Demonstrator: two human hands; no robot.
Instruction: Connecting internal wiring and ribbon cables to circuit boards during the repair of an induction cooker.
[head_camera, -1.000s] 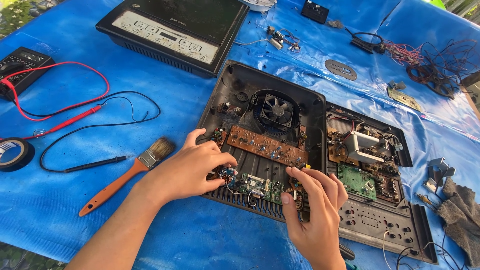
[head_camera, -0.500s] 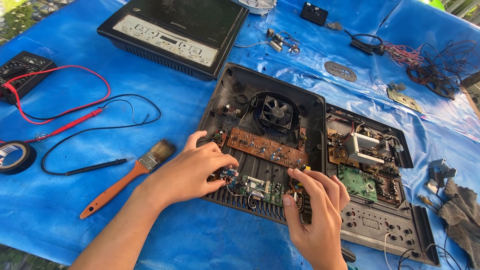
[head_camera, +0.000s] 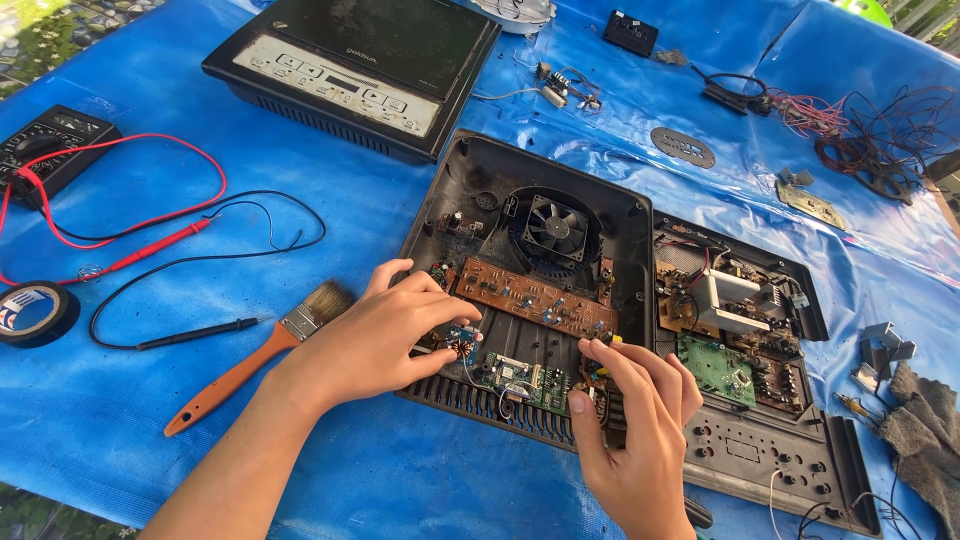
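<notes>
Head view: opened black appliance base (head_camera: 520, 300) lies mid-table on blue tarp (head_camera: 350, 470).
Left hand (head_camera: 385, 335): fingers curled together, tips resting on the small coil board's (head_camera: 462, 342) left edge.
Right hand (head_camera: 640, 420): fingers bunched, pressing the near right end of green circuit board (head_camera: 515, 375).
Change: both hands have barely shifted over the last second; the boards stay seated.
Nearby: paintbrush (head_camera: 255, 355) left, multimeter (head_camera: 45, 150) far left.
</notes>
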